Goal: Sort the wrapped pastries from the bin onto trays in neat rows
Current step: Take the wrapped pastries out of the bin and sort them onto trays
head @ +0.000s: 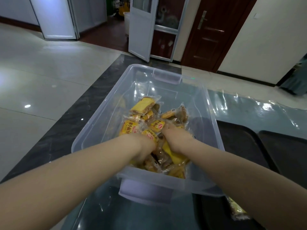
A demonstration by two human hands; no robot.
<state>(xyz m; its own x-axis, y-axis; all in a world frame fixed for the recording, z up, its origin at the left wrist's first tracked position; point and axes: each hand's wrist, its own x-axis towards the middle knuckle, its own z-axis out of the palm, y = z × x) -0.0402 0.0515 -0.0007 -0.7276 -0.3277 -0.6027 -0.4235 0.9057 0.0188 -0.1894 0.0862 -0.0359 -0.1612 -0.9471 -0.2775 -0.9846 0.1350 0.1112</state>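
Note:
A clear plastic bin [98, 120] stands in front of me, its near half holding several wrapped pastries [142, 107] in yellow and brown. Both my hands reach down into the pile. My left hand [146, 146] is buried among the wrappers, fingers hidden below a yellow packet. My right hand [176, 136] is pushed in beside it, fingertips under the packets. Whether either hand grips a pastry is hidden. Two dark trays [240, 146] [285, 155] lie to the right of the bin. One wrapped pastry [237, 211] lies on the near tray by my right forearm.
The bin and trays rest on a table under a clear plastic cover [249, 110]. A dark stone strip and glossy floor tiles [41, 72] lie to the left. Beyond stand a white door [141, 27] ajar and a dark wooden door [211, 30].

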